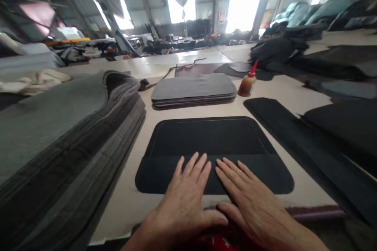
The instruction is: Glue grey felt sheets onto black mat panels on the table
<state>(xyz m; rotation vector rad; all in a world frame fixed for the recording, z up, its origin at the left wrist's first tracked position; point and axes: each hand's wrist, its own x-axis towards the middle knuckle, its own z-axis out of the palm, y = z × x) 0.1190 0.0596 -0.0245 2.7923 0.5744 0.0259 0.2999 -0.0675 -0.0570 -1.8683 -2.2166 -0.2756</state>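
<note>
A black panel [215,153] is laid flat on the counter [126,204], near its front edge. Both the left hand [185,200] and the right hand [247,200] are pressed flat on the panel's near edge (fingers spread, nothing gripped), side by side, thumbs almost touching.

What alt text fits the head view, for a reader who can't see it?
Both hands, left and right, lie flat, fingers spread, on the near edge of a black panel on a worktable. A tall stack of grey sheets lies to the left, a small grey stack behind, with a red-capped bottle beside it.
</note>
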